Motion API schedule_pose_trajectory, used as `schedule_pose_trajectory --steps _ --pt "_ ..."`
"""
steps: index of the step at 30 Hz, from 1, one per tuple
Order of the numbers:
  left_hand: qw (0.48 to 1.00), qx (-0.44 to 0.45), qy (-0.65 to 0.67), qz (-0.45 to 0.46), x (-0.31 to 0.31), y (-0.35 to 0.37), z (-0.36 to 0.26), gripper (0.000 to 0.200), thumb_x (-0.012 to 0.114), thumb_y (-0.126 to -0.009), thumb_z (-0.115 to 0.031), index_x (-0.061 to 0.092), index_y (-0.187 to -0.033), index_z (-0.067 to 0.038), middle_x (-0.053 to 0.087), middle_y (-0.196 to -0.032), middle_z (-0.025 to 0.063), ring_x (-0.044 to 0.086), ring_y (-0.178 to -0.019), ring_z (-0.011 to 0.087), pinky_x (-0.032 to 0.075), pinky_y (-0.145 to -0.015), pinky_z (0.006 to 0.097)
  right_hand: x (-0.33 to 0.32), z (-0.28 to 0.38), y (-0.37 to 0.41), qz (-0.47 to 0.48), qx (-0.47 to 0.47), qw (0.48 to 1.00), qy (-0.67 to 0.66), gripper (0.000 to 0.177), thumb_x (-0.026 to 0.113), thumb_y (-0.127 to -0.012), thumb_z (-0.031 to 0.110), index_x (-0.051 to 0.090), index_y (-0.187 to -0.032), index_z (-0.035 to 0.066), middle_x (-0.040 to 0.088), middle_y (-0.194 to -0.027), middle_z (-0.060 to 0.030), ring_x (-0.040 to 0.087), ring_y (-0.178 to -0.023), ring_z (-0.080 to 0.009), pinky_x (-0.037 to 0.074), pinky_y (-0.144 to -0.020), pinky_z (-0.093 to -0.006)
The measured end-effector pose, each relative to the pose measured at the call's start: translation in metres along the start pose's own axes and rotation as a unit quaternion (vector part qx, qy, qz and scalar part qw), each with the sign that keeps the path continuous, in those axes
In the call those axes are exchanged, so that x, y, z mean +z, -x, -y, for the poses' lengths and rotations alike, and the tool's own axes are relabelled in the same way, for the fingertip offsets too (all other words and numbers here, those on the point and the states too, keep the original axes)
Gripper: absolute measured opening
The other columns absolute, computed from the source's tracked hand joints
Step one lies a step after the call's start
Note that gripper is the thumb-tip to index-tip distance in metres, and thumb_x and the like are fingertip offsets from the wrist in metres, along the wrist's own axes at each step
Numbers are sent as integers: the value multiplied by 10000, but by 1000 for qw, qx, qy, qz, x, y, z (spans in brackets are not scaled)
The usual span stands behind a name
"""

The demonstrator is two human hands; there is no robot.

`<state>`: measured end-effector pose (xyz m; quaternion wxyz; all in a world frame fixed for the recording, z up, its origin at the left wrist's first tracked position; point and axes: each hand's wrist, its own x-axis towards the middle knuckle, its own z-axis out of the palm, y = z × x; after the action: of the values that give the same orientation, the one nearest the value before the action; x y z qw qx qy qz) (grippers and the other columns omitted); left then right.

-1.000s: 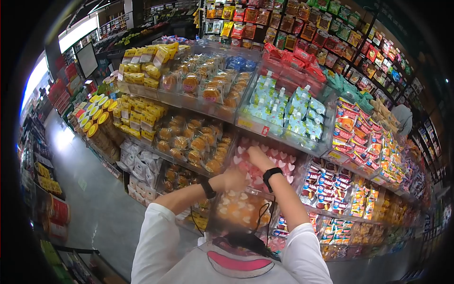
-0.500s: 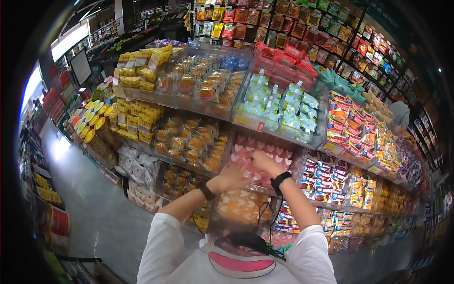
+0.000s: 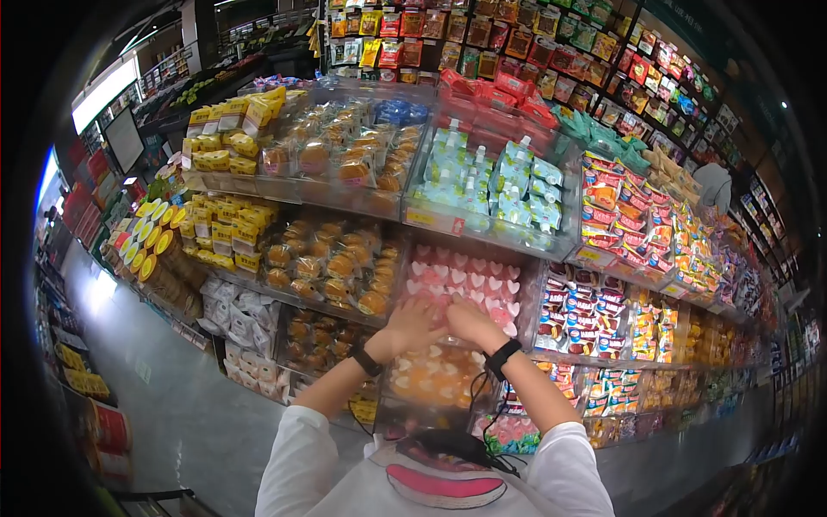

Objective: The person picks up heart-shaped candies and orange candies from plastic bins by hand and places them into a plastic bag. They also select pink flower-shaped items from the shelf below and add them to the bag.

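Clear bins hold pink packs with white heart shapes (image 3: pixel 478 280) in the middle of the display. Over the front of that bin, my left hand (image 3: pixel 413 326) lies with its fingers spread against the pink packs. Close beside it on the right, my right hand (image 3: pixel 469 320) reaches into the same bin; its fingertips are hidden, so any hold on a pack cannot be made out. Below both hands are orange packs with pale hearts (image 3: pixel 437 376).
Light blue pouches (image 3: pixel 465 177) fill the bin above. Wrapped buns (image 3: pixel 332 267) are on the left, blue and red snack packs (image 3: pixel 581 314) on the right. Clear bin walls and front edges surround my hands. A grey floor (image 3: pixel 194 422) shows at lower left.
My right hand has come down toward the front of the bin, closer to my left hand. More pink packs show behind it. The view has shifted slightly, moving the shelves left.
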<state>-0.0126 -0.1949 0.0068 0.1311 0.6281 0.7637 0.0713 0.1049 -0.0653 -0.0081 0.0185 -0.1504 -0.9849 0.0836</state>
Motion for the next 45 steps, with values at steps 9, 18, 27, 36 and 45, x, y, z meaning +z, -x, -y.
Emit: schedule_pose_trajectory --steps 9,18,27,36,45 --pt "994 17 23 -103 1 4 -3 724 398 -840 -578 397 -1300 -19 411 -1312 188 364 -1230 341 250 -1031 479 -11 -11 4 1 1 992 -129 426 656 -720 187 546 -1106 43 550 -1041 -196 524 -999 -337 427 -833 -422" --pt "941 167 -45 -289 -15 44 -43 259 614 -784 -158 545 -996 -24 555 -899 110 521 -864 282 382 -815 411 -63 -18 156 -209 32 938 -275 256 497 -829 20 557 -1077 1 544 -1090 -160 537 -1000 -331 431 -856 -363" --pt "955 250 98 -127 125 94 -117 94 627 -756 -99 546 -777 -57 498 -662 68 506 -636 246 420 -617 357 14 -105 356 -201 216 926 -236 167 509 -832 24 599 -969 -7 601 -915 -163 590 -836 -317 465 -742 -354" --pt "969 200 110 98 299 78 -191 139 528 -801 -164 520 -763 -30 560 -720 136 580 -669 324 471 -621 419 167 -156 455 50 216 913 -343 159 544 -806 50 607 -947 13 623 -840 -183 609 -754 -307 471 -643 -360" --pt "956 -31 243 164 410 39 -243 454 527 -807 -216 366 -1161 18 593 -886 236 575 -868 424 474 -741 463 263 -152 440 188 231 885 -357 191 485 -776 75 587 -926 15 600 -864 -254 580 -835 -417 460 -726 -478"
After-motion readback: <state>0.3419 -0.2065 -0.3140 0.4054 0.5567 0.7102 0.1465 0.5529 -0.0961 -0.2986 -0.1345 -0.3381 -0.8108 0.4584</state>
